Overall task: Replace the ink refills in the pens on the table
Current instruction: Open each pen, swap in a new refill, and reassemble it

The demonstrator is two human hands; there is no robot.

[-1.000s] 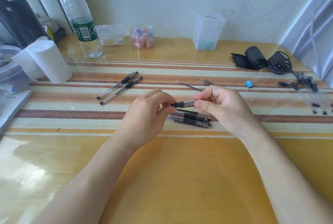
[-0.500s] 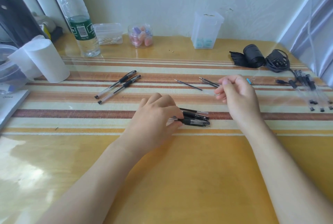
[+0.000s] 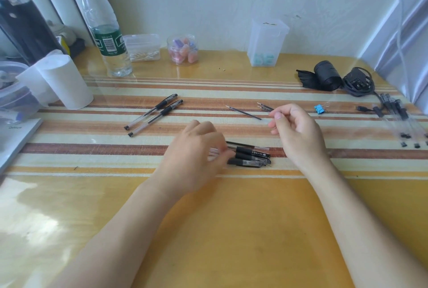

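A pile of black-grip pens (image 3: 251, 156) lies mid-table on the striped mat. My left hand (image 3: 196, 153) rests over the pile's left end, its blurred fingertips touching a clear barrel. Further back lie two thin refills (image 3: 265, 106) side by side, with a single refill (image 3: 243, 112) to their left. My right hand (image 3: 298, 130) hovers with curled fingers, thumb and forefinger at the near end of the two refills; whether they pinch one is hidden. Two assembled pens (image 3: 155, 114) lie at the left. Several more clear pens (image 3: 398, 121) lie at the far right.
A water bottle (image 3: 108, 40), a paper roll (image 3: 67, 81), small plastic boxes (image 3: 143, 47), a jar of erasers (image 3: 184, 50) and a clear tub (image 3: 266, 42) line the back. A blue binder clip (image 3: 319, 109), a black roll (image 3: 326, 76) and a charger (image 3: 359, 81) sit right.
Both hands held one pen a second ago. My left hand laid it on the pile and stays there. My right hand let go and moved back-right to the two refills.
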